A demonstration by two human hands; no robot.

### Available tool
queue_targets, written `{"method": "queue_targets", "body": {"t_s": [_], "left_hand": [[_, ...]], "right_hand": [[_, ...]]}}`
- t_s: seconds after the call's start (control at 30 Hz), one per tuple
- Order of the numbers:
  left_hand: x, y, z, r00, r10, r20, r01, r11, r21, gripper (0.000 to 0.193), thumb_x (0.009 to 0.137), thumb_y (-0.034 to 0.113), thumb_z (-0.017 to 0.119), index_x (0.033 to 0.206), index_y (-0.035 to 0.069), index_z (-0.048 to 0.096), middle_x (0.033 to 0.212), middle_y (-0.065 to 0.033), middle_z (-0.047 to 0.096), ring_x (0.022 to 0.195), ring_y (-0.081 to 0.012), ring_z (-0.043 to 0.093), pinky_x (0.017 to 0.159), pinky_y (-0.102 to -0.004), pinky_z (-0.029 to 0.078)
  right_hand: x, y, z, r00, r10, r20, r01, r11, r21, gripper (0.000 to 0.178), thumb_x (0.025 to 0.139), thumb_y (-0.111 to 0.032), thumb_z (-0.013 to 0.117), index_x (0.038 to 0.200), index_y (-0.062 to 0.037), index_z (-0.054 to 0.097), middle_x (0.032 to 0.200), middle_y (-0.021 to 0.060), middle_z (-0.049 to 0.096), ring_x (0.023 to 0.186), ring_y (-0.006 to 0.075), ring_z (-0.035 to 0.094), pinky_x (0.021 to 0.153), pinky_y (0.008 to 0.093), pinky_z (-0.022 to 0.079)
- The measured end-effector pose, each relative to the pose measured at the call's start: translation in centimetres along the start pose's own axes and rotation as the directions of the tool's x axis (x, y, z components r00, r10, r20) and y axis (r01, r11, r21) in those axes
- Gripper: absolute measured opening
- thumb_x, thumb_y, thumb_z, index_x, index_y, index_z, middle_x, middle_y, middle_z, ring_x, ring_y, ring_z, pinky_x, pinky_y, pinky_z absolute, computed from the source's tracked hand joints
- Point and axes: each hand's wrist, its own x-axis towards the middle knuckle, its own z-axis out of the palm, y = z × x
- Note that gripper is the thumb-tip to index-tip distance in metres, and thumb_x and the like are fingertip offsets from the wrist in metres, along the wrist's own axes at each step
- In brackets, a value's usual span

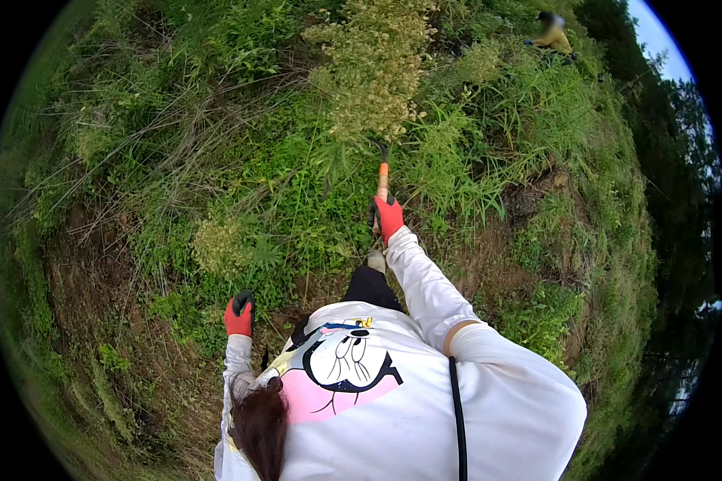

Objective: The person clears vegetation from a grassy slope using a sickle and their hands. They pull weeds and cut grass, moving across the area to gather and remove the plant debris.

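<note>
My right hand (387,216), in a red and black work glove, reaches forward with its fingers wrapped round the wooden handle of a sickle (383,181). An orange band circles the handle's far end. The dark curved blade is at the base of a tall, pale-flowering weed (377,72), partly lost among leaves; whether it touches the stem I cannot tell. Down by my left side, my left hand (239,313) wears a matching glove. Its fingers are curled closed, and nothing shows in them. Low green weeds (257,268) grow just ahead of that hand.
Dense grass (529,120) and leafy weeds cover the slope. Dry stalks (192,120) lean across the left. Bare brown soil (489,256) shows at right. Another person (552,36) in a yellowish top is at the far right. Dark trees (674,200) line the right edge.
</note>
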Motion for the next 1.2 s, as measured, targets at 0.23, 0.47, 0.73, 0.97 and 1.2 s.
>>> {"method": "queue_targets", "body": {"t_s": [0.23,0.47,0.73,0.97,1.2], "left_hand": [[10.3,13.4,14.5,0.967,0.255,0.029,-0.256,0.965,0.051,0.055,0.072,0.007,0.071,0.122,0.001,0.049,0.121,-0.0122,0.051,0.114,-0.0227,0.048,0.096,-0.0355,0.039],[22.4,10.4,23.4,0.868,-0.207,-0.451,0.396,0.836,0.379,0.084,0.049,0.032,0.088,0.111,-0.010,0.050,0.107,-0.0176,0.059,0.088,-0.0225,0.057,0.078,-0.0333,0.047],[27.1,8.6,27.6,0.849,-0.435,-0.299,0.232,0.816,-0.529,0.040,0.081,0.048,0.055,0.092,0.010,0.059,0.073,-0.0051,0.059,0.062,-0.0176,0.053,0.057,-0.0342,0.043],[26.5,8.4,27.0,0.684,-0.628,-0.371,0.245,0.677,-0.694,0.036,0.081,0.047,0.049,0.082,0.011,0.054,0.057,-0.0012,0.042,0.043,-0.0158,0.034,0.041,-0.0320,0.028],[29.3,16.4,33.8,0.767,-0.418,-0.486,0.065,0.805,-0.590,0.029,0.085,0.037,0.059,0.089,0.008,0.061,0.077,-0.0021,0.059,0.057,-0.0121,0.048,0.049,-0.0277,0.037]], "right_hand": [[4.4,0.9,1.8,0.943,0.221,0.249,-0.139,0.941,-0.309,0.026,0.079,-0.025,0.064,0.089,-0.0055,0.050,0.065,0.0036,0.054,0.048,0.0145,0.051,0.044,0.0314,0.042],[2.3,-4.3,0.4,0.770,0.397,0.500,-0.042,0.812,-0.582,0.027,0.079,-0.031,0.061,0.086,-0.0089,0.047,0.062,0.0014,0.050,0.044,0.0122,0.047,0.037,0.0284,0.038],[7.4,-6.5,-9.1,0.450,0.726,0.520,-0.271,0.666,-0.695,0.026,0.078,-0.032,0.061,0.084,-0.0068,0.056,0.064,0.0031,0.055,0.050,0.0128,0.049,0.041,0.0291,0.035],[3.1,-27.8,-17.7,0.478,0.829,0.289,-0.630,0.553,-0.546,0.027,0.084,-0.030,0.059,0.100,-0.0096,0.054,0.067,0.0011,0.054,0.052,0.0107,0.052,0.044,0.0240,0.039],[16.1,-27.3,-15.2,0.976,0.195,0.093,-0.189,0.979,-0.074,0.017,0.088,-0.026,0.056,0.095,-0.0110,0.050,0.064,0.0016,0.051,0.046,0.0130,0.048,0.040,0.0280,0.041]]}}
